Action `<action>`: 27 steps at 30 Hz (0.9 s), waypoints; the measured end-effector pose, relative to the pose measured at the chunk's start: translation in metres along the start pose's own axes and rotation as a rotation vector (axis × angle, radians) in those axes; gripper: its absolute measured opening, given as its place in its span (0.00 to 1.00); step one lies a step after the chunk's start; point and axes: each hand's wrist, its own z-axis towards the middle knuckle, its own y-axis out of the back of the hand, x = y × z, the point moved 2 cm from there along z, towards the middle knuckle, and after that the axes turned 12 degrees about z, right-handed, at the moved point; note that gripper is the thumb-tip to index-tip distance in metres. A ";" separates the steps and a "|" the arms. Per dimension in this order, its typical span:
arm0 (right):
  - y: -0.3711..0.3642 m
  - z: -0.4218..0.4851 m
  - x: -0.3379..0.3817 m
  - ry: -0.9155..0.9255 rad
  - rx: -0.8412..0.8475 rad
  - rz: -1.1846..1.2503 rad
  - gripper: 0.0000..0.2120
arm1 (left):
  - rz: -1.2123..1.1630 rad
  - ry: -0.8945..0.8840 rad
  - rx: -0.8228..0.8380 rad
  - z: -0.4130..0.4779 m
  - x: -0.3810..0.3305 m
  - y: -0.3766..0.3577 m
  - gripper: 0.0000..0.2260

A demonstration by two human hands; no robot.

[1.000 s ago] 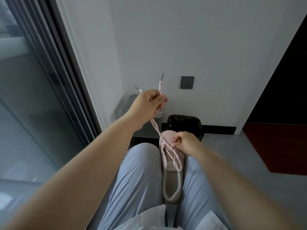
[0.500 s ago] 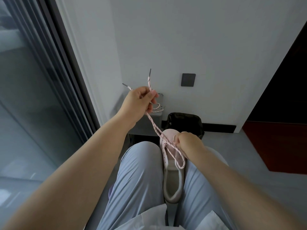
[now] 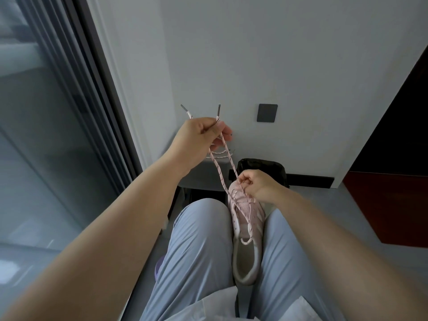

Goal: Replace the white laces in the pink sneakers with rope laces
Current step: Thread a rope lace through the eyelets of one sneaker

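Observation:
A pink sneaker (image 3: 245, 223) lies wedged between my thighs, toe pointing away from me. A pink-and-white speckled rope lace (image 3: 223, 172) is threaded through its eyelets, with a slack loop near the tongue. My left hand (image 3: 199, 140) is raised above the shoe and grips both lace ends, whose dark tips stick up past the fingers. My right hand (image 3: 257, 184) rests at the shoe's toe end, pinching one strand of the lace. Another coiled lace (image 3: 220, 155) lies on a grey surface behind my left hand.
A black bag-lined bin (image 3: 264, 167) stands against the white wall just beyond the shoe. A grey stool or low table (image 3: 203, 177) is to its left. A glass sliding door (image 3: 46, 135) runs along the left, and a dark red floor patch (image 3: 389, 205) lies right.
My left hand has shifted left and up, drawing both lace strands longer and tauter. My right hand has moved from the eyelets toward the toe and now pinches a strand.

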 end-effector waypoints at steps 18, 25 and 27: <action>-0.012 0.018 0.012 0.037 0.277 -0.430 0.05 | 0.247 -0.228 0.123 -0.005 -0.028 -0.005 0.10; -0.001 0.027 0.028 0.149 0.001 -0.051 0.06 | 0.267 -0.226 0.115 -0.005 -0.034 0.001 0.09; 0.003 0.018 0.026 0.119 0.028 -0.085 0.04 | 0.274 -0.227 0.109 -0.004 -0.032 0.001 0.09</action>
